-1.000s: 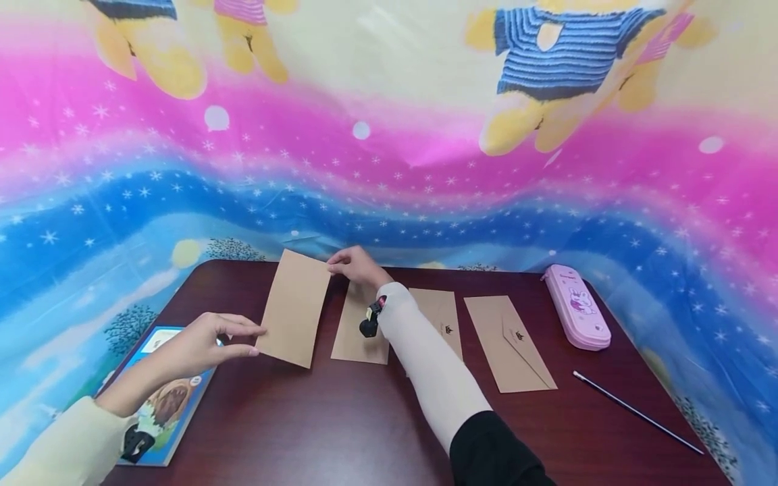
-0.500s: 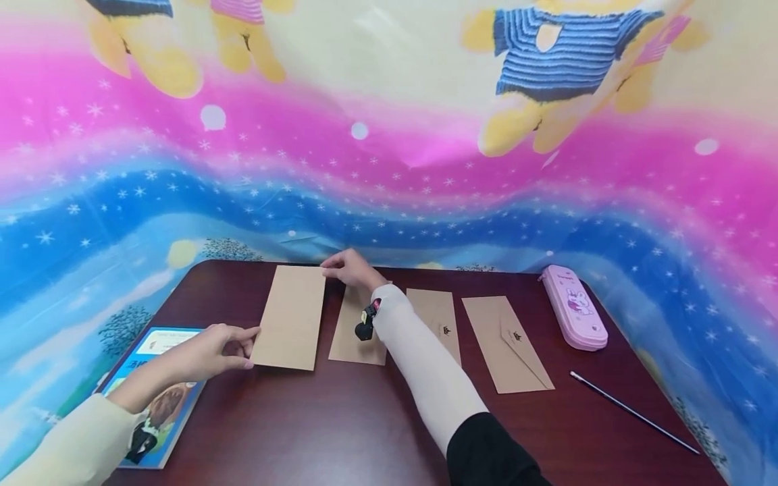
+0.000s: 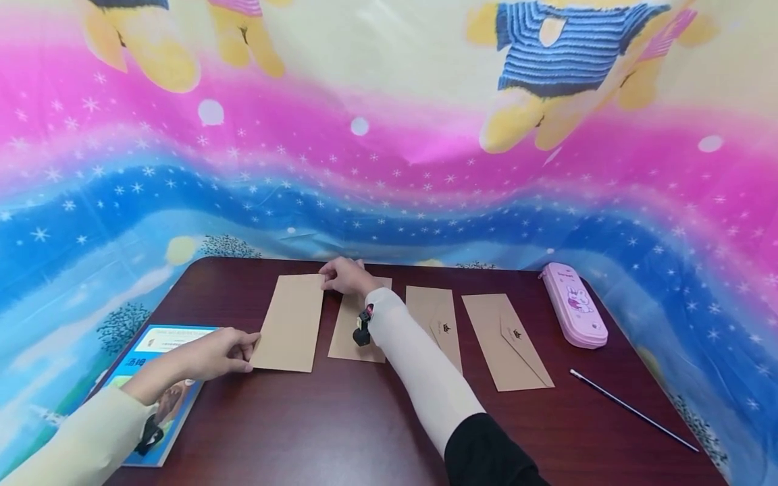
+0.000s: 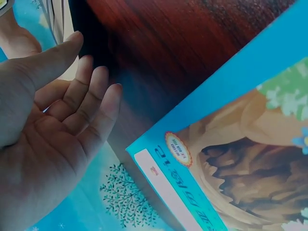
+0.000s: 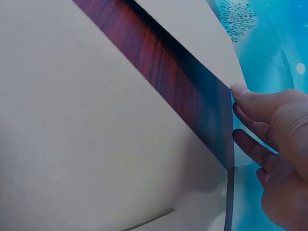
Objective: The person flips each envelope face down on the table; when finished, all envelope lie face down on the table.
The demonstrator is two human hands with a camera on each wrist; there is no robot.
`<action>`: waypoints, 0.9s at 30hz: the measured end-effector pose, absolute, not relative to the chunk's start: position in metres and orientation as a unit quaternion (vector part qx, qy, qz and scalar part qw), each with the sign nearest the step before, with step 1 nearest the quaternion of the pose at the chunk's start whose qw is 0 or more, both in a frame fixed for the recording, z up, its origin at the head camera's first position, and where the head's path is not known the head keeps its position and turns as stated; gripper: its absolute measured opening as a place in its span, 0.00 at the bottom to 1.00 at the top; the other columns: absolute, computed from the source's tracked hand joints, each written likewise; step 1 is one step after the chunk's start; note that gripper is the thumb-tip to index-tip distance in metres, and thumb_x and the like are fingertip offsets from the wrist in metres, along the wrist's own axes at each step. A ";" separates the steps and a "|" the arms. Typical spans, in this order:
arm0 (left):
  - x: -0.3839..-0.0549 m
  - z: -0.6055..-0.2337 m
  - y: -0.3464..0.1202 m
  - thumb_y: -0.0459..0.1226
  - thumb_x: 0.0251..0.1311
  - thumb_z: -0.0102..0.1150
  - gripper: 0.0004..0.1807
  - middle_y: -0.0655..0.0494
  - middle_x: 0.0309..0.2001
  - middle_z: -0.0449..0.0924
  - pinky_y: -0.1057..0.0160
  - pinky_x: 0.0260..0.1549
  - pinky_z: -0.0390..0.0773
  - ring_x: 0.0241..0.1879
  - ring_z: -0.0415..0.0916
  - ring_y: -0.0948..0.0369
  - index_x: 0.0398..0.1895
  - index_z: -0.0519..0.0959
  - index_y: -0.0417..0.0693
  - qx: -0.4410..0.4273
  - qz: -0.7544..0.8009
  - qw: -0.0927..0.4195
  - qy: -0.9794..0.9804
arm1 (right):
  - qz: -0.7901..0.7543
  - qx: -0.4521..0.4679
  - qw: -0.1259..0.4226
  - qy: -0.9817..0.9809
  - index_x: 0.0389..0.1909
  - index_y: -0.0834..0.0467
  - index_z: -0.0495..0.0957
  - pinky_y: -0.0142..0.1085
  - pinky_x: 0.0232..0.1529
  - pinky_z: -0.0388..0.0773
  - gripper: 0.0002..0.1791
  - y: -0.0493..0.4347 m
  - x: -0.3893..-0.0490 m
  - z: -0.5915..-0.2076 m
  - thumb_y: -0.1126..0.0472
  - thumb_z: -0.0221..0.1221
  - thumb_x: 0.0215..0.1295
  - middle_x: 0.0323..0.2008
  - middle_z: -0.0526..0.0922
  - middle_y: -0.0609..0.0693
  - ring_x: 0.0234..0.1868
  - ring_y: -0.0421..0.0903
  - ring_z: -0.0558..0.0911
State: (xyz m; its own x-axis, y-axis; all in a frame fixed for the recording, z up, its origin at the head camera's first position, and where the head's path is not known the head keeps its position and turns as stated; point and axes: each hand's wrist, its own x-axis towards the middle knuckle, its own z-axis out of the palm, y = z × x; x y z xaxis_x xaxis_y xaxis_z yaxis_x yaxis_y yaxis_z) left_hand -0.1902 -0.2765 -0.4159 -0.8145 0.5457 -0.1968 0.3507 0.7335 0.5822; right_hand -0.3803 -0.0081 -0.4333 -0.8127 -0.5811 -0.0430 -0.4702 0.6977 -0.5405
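Note:
A plain brown paper envelope [image 3: 288, 324] lies at the left of the row, blank side up, flat or nearly flat on the table. My left hand [image 3: 215, 354] pinches its lower left edge between thumb and fingers. At its upper right corner my right hand [image 3: 348, 277] pinches the paper; the right wrist view shows the thumb on that corner of the envelope [image 5: 202, 43], with dark shadow along its edge. A second envelope [image 3: 352, 331] lies just right of it, partly covered by my right hand and wrist. In the left wrist view, the left hand [image 4: 62, 115] partly hides the envelope.
Two more envelopes [image 3: 434, 307] [image 3: 507, 344] with crown-marked flaps lie to the right. A pink pencil case [image 3: 574, 304] and a pencil [image 3: 632, 410] are at the right edge. Under my left forearm lies a blue picture book [image 3: 136, 364]. A printed curtain [image 3: 389, 169] hangs behind the table [image 3: 340, 432].
The leftmost envelope has come down from a raised tilt to about table level, both hands staying on it. My right hand has lowered and shifted slightly left; my left hand has dropped slightly.

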 end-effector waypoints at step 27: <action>-0.187 -0.423 -0.271 0.32 0.62 0.69 0.13 0.57 0.27 0.67 0.68 0.26 0.64 0.23 0.61 0.67 0.31 0.71 0.48 0.230 0.198 0.158 0.940 | -0.156 -0.280 0.111 0.941 0.66 0.45 0.79 0.51 0.72 0.54 0.22 -0.012 -0.370 -0.443 0.48 0.61 0.73 0.65 0.80 0.43 0.69 0.51 0.69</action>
State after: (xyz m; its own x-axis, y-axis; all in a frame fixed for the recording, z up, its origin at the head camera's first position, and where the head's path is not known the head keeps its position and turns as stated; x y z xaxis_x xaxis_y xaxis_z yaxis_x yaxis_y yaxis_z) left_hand -0.1872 -0.2710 -0.4232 -0.8441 0.4948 -0.2066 0.3694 0.8158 0.4449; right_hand -0.3704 -0.0119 -0.4427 -0.8181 -0.5622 -0.1208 -0.4930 0.7938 -0.3561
